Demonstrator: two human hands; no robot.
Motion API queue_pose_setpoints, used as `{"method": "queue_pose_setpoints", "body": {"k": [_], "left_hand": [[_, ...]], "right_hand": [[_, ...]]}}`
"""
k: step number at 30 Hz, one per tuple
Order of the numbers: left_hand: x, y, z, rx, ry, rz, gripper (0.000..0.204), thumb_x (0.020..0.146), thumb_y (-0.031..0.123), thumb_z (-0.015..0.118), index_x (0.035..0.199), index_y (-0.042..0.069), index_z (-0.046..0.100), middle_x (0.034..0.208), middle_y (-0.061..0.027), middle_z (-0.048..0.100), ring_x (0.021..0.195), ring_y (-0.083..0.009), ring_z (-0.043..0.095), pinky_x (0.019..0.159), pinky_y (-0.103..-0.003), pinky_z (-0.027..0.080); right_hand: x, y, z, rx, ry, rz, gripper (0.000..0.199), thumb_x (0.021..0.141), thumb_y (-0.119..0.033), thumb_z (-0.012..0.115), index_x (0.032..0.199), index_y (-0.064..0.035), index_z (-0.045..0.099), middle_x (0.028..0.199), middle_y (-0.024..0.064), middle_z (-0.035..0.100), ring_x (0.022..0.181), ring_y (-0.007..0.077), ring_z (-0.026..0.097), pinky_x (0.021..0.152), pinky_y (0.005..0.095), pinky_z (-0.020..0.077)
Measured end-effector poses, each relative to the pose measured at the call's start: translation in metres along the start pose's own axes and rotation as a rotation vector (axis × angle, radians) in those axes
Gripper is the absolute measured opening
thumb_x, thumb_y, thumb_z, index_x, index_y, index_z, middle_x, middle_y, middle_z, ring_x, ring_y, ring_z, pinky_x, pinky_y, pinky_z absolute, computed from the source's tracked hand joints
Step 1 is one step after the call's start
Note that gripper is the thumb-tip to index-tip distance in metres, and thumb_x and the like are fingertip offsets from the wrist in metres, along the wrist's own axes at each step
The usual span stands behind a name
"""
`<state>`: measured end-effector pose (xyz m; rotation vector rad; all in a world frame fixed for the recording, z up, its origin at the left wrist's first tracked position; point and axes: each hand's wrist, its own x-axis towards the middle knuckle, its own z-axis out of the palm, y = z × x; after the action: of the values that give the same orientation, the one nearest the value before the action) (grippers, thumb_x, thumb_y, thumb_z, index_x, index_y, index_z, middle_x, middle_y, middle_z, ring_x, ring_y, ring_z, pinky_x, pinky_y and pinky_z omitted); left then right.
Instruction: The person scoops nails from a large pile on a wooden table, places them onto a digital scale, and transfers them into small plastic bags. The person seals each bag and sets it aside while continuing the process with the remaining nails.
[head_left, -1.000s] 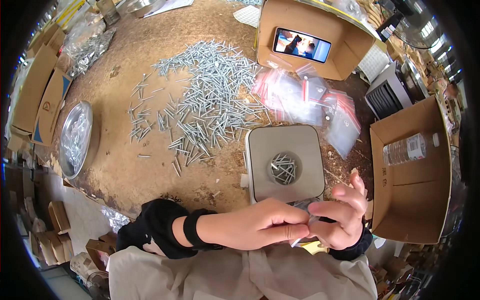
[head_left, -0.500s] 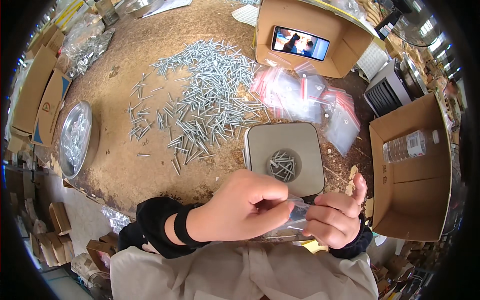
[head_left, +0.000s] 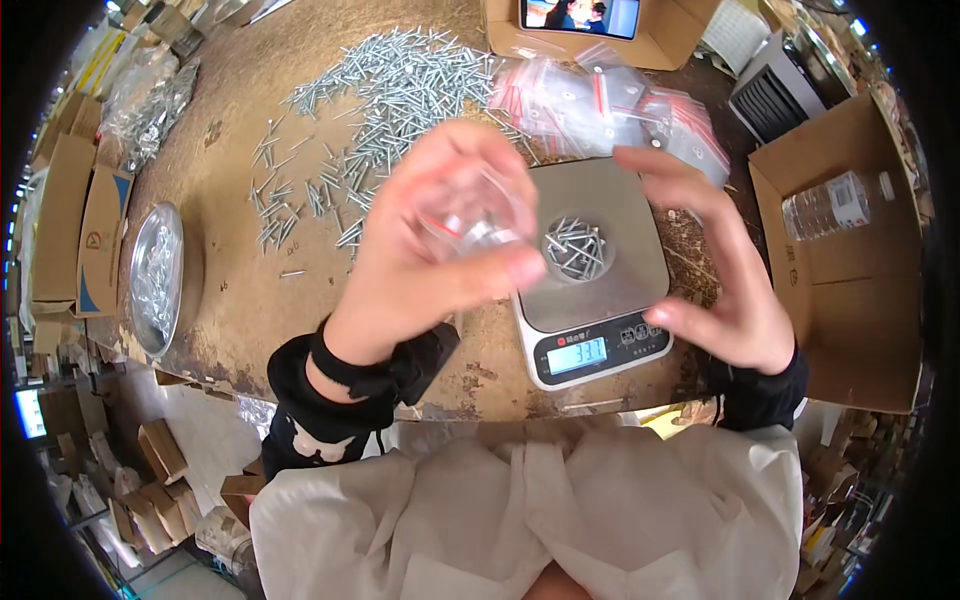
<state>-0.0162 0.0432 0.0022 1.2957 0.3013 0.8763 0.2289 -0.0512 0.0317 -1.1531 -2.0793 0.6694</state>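
Note:
My left hand (head_left: 400, 250) is raised left of the scale, its fingers curled around a small clear zip bag (head_left: 475, 215) with a red seal line. Motion blurs the bag, and what it contains is unclear. A kitchen scale (head_left: 600, 310) with a lit display has a small round dish on its plate, with several screws (head_left: 575, 248) in it. At the scale's right edge my right hand (head_left: 725, 255) is open, thumb and fingers spread apart, holding nothing.
A large heap of screws (head_left: 400, 90) spreads over the worktable. Red-edged zip bags (head_left: 570, 105) lie behind the scale. A metal bowl (head_left: 158, 280) stands left. At right, a cardboard box (head_left: 860, 320) contains a plastic bottle (head_left: 825, 208). A phone (head_left: 580, 15) leans in another box.
Both hands were together on the clear bag in front of the scale. My left hand has lifted away leftward with it; my right hand has let go and moved to the scale's right side.

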Motion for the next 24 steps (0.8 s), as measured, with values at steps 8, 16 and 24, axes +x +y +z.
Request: {"method": "queue_pose_setpoints", "body": {"k": [8, 16, 24], "left_hand": [[0.008, -0.01, -0.012, 0.558, 0.102, 0.114, 0.047, 0.079, -0.004, 0.064, 0.122, 0.006, 0.049, 0.088, 0.0001, 0.056, 0.084, -0.0099, 0.054, 0.079, -0.025, 0.044], [-0.001, -0.03, -0.001, 0.843, -0.096, 0.039, 0.063, 0.072, -0.011, 0.053, 0.132, 0.008, 0.046, 0.094, -0.0063, 0.057, 0.087, -0.0153, 0.059, 0.072, -0.027, 0.05], [0.0, -0.058, 0.048, 0.27, -0.143, -0.17, 0.041, 0.072, -0.001, 0.072, 0.109, 0.001, 0.056, 0.095, -0.0089, 0.064, 0.087, -0.017, 0.063, 0.078, -0.031, 0.049]], "right_hand": [[0.007, 0.03, 0.013, -0.051, -0.165, 0.068, 0.093, 0.071, -0.013, 0.081, 0.148, -0.002, 0.03, 0.144, 0.0155, 0.044, 0.137, 0.0316, 0.037, 0.115, 0.0427, 0.0276], [0.007, 0.02, 0.028, 0.004, 0.052, -0.019, 0.087, 0.065, -0.013, 0.079, 0.143, -0.0105, 0.041, 0.114, 0.0084, 0.066, 0.097, 0.0303, 0.064, 0.089, 0.04, 0.0508], [-0.009, 0.012, 0.02, -0.144, 0.224, -0.15, 0.079, 0.066, -0.026, 0.068, 0.138, -0.0012, 0.045, 0.082, 0.0107, 0.066, 0.066, 0.0293, 0.065, 0.058, 0.0373, 0.0519]]}}
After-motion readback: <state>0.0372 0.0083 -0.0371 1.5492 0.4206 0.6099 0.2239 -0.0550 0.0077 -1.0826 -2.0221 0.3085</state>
